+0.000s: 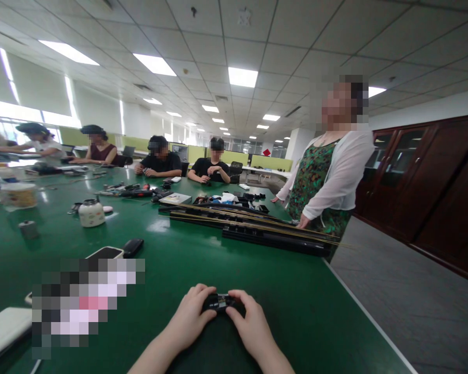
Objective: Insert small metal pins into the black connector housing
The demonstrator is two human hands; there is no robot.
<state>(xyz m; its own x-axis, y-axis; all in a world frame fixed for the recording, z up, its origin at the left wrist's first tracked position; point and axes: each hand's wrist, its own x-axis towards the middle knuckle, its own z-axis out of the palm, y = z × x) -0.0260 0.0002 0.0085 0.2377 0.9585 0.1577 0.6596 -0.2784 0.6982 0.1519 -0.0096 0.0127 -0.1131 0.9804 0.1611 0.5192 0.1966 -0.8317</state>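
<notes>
My left hand [189, 314] and my right hand [249, 322] meet low in the head view on a green table [281, 285]. Both pinch a small black part [219, 302] between thumbs and fingers, one hand at each end. The part rests on or just above the table top; its underside is hidden by my fingers.
Long black rails with thin yellow strips [257, 228] lie across the table ahead. A person in a white cardigan [331, 171] stands at the right edge. A phone [105, 253], a black case [132, 246], a white jar [91, 213] and seated people [159, 162] are to the left.
</notes>
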